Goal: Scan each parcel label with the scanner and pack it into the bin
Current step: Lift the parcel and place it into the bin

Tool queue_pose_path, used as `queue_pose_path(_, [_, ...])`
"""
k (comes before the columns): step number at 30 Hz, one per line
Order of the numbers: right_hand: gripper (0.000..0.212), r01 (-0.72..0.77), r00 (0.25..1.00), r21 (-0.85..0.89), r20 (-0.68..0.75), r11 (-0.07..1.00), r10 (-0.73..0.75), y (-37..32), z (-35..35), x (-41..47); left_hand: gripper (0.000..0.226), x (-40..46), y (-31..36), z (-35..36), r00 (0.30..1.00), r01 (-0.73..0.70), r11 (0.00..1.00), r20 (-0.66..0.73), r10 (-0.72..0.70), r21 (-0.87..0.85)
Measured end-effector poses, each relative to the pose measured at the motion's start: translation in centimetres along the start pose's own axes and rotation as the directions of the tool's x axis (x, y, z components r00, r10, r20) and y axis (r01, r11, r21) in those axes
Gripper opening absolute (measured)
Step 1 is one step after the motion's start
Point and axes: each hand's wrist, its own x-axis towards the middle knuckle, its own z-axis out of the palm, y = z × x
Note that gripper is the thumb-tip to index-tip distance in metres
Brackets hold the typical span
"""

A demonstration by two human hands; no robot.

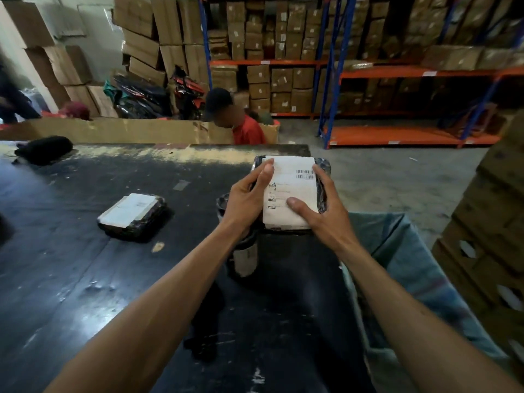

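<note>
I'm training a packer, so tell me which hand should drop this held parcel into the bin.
Probably the right hand: it grips the parcel on the side nearest the bin, which sits to the right.

The held parcel (292,191) is wrapped in glossy black plastic and carries a white label (289,194) printed with black barcodes. A second parcel (131,217) on the table has the same black wrap and white label. The table (71,265) is black with pale scuffs and a worn tan strip along its far edge. The bin (397,251) looks blue-grey, possibly woven sacking. The shelving (334,66) has blue uprights and orange beams, stacked with brown cartons (283,32).
</note>
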Motion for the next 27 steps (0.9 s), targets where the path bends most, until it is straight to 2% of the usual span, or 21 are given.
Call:
queue_pose_path(2, [0.088,-0.037,0.998,0.069,-0.044,0.997,0.04,2.9,-3.9,0.0,0.042,0.5,-1.3,4.0,0.995,0.04,0.998,0.092,-0.045,0.054])
queue_pose_path(6, [0.089,-0.163,0.98,0.115,-0.094,0.98,0.174,9.2,-10.8,-0.8,0.084,1.1,-6.1,11.2,0.973,0.126,0.976,0.17,-0.156,0.177])
queue_pose_path(8, [0.089,-0.239,0.96,0.124,-0.121,0.963,0.254,12.5,-13.5,-1.5,0.087,1.1,-9.5,14.0,0.955,0.216,0.93,0.136,-0.265,0.296])
queue_pose_path(10, [0.086,-0.325,0.93,0.114,-0.144,0.939,0.339,15.7,-15.7,-2.3,0.081,0.6,-12.9,16.2,0.922,0.299,0.841,0.089,-0.376,0.452])
queue_pose_path(11, [0.086,-0.365,0.913,0.108,-0.154,0.925,0.379,17.3,-16.7,-2.6,0.078,0.2,-14.5,17.1,0.917,0.293,0.799,0.083,-0.391,0.524])
queue_pose_path(13, [0.087,-0.427,0.887,0.079,-0.155,0.901,0.435,20.3,-18.1,-3.3,0.074,-0.3,-17.4,18.6,0.929,0.192,0.713,0.109,-0.353,0.674])
queue_pose_path(16, [0.091,-0.523,0.847,-0.001,-0.109,0.852,0.52,24.6,-19.2,-4.1,0.072,-0.9,-21.0,20.1,0.925,-0.009,0.497,0.196,-0.325,0.868])
queue_pose_path(18, [0.092,-0.557,0.83,-0.035,-0.066,0.83,0.554,26.9,-19.2,-4.2,0.069,-1.2,-22.1,20.3,0.946,-0.108,0.364,0.209,-0.249,0.925])
queue_pose_path(24, [0.091,-0.631,0.769,-0.094,0.057,0.77,0.637,33.8,-16.0,-3.0,0.062,-1.0,-23.4,20.4,0.966,-0.134,0.273,0.188,-0.179,0.953])
queue_pose_path(27, [0.092,-0.667,0.736,-0.077,0.081,0.741,0.672,36.2,-13.8,-1.5,0.062,-1.2,-23.5,20.4,0.966,-0.131,0.269,0.184,-0.183,0.954])
